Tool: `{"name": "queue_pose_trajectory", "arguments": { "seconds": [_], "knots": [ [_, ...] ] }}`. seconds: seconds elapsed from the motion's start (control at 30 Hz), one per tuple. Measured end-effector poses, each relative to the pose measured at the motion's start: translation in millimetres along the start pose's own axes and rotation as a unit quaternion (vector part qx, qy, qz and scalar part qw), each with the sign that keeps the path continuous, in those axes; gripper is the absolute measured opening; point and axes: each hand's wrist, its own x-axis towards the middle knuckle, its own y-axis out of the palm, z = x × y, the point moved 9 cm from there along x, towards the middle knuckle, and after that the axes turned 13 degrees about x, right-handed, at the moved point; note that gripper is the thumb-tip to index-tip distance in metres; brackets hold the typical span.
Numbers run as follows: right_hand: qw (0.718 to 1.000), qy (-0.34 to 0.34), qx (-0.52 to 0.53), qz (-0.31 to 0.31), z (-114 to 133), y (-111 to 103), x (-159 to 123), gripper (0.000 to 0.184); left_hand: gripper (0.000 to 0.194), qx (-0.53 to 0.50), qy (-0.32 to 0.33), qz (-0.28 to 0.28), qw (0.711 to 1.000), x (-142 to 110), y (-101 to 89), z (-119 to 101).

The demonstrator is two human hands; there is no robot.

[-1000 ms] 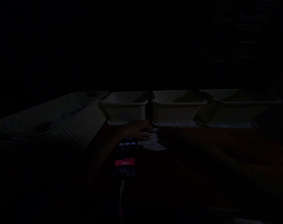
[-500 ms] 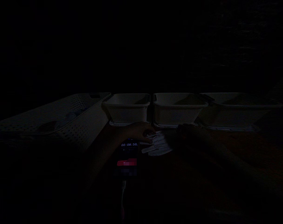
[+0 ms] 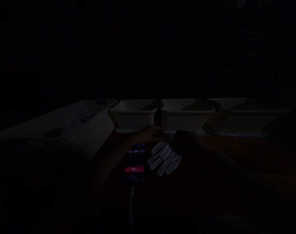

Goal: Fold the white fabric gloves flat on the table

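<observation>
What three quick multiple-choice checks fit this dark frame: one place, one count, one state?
1. Where is the glove?
A. In the basket
B. On the table right of the phone
C. In a tub

2. How many tubs stand in the back row?
A. Two
B. Three
C. Five

3. The phone screen is:
A. Lit
B. Dark
C. Face down

Key: 1 B, the glove lies on the table beside the phone. 2 B, three tubs stand side by side right of the basket. 3 A, a timer glows on it.
</observation>
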Motion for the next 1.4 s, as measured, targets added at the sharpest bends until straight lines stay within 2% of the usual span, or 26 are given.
{"name": "queue_pose_trajectory", "arguments": {
  "seconds": [0.1, 0.13, 0.23, 0.37, 0.5, 0.6, 0.73, 0.9, 1.07, 1.27, 1.4],
  "knots": [
    [0.998, -0.019, 0.058, -0.001, 14, -1, 0, 0.023, 0.039, 0.002, 0.007, 0.011, 1.000, 1, 3.9, -2],
    [0.997, -0.030, 0.067, 0.030, 20, 1, 1, 0.022, 0.034, 0.011, 0.018, 0.013, 1.000, 1, 4.0, -5],
    [0.992, -0.055, 0.111, 0.024, 29, -11, 7, 0.025, 0.028, 0.036, 0.046, -0.025, 0.998, 3, -4.2, -13],
    [0.981, 0.017, 0.193, -0.022, 8, -18, 14, 0.035, 0.028, -0.011, 0.036, -0.107, 0.994, 6, -18.2, -5],
    [0.950, 0.102, 0.290, -0.055, -15, -11, 12, 0.036, 0.033, -0.058, -0.001, -0.101, 0.993, 8, -13.7, 9],
    [0.928, 0.132, 0.344, -0.065, -13, -4, 6, 0.036, 0.038, -0.084, -0.036, -0.101, 0.991, 8, -11.3, 15],
    [0.912, 0.114, 0.385, -0.084, 2, -1, 0, 0.033, 0.035, -0.096, -0.034, -0.105, 0.989, 9, -10.9, 11],
    [0.915, 0.095, 0.384, -0.082, -1, 1, 1, 0.031, 0.035, -0.067, -0.032, -0.136, 0.988, 8, -15.4, 10],
    [0.920, 0.082, 0.372, -0.093, -13, -4, 5, 0.030, 0.034, -0.042, -0.026, -0.125, 0.991, 8, -9.9, 14],
    [0.932, 0.090, 0.338, -0.094, -12, -6, 2, 0.031, 0.033, -0.030, -0.030, -0.134, 0.990, 10, -7.4, 22],
    [0.932, 0.094, 0.333, -0.106, -10, -8, 1, 0.030, 0.031, -0.022, -0.011, -0.145, 0.989, 10, -11.3, 18]
  ]
}}
